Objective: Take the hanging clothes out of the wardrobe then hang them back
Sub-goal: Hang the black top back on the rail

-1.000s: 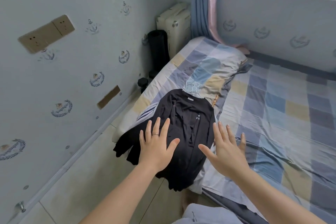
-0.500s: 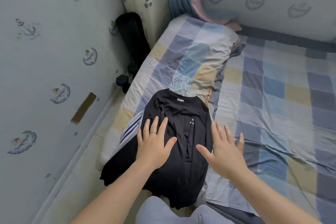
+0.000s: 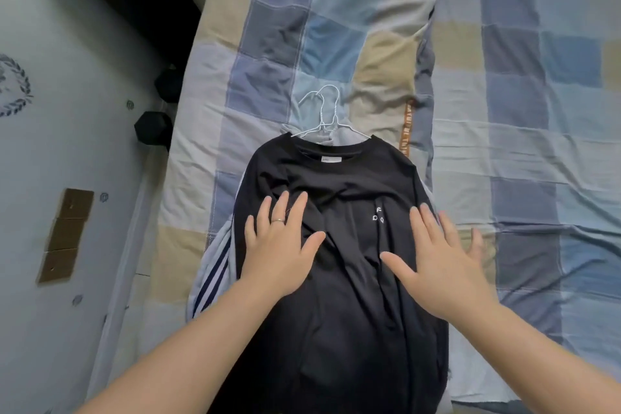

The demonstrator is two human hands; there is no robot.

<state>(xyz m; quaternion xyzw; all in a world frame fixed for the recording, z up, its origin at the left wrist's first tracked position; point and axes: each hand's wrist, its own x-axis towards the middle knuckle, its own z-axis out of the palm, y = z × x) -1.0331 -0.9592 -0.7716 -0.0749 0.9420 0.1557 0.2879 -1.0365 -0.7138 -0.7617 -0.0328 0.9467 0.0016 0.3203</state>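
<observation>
A black shirt [image 3: 339,296] lies flat on the bed, on top of a pile of clothes on white wire hangers [image 3: 324,118] whose hooks stick out past the collar. Under it, a grey garment with dark stripes [image 3: 215,269] shows at the left edge. My left hand [image 3: 280,245], with a ring on one finger, rests flat on the shirt's left chest, fingers spread. My right hand [image 3: 437,262] hovers or rests over the shirt's right side, fingers apart, holding nothing.
The bed carries a checked blue, grey and beige quilt [image 3: 302,27] and a matching sheet [image 3: 537,111]. A wall with printed emblems [image 3: 50,94] runs along the left, close to the bed. Dark objects [image 3: 153,128] sit in the gap between wall and bed.
The view has tilted down and closer to the pile. Both hands have come forward over the black shirt, the left one now lying flat on it.
</observation>
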